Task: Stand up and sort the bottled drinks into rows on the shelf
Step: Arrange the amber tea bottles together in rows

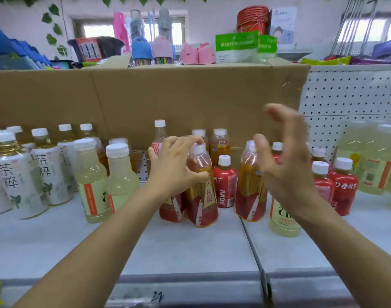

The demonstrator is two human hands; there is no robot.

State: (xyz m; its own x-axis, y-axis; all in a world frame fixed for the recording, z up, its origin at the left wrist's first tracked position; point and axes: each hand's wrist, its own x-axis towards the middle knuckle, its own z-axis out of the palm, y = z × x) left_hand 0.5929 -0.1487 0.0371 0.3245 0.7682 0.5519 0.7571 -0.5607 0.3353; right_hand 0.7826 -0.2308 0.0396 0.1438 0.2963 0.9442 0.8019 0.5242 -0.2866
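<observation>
Our left hand (174, 167) curls its fingers (185, 138) round the red tea bottle (202, 196), probably to line it up. Our right hand (283, 167) is spread, empty, a second bottle (248, 192) just left of its fingers

Bright even daylight, backlit windows (132, 30) — blown out, edges bowed, right side motion-blurred

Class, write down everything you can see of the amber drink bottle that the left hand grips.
The clear plastic bottle of amber drink has a white screw cap and a red-and-gold wrap label. It stands upright on the pale grey shelf, at the front of the middle group. The left hand grips its shoulder, fingers curled up to the cap. A small red JUICE bottle stands close at its right.
</observation>
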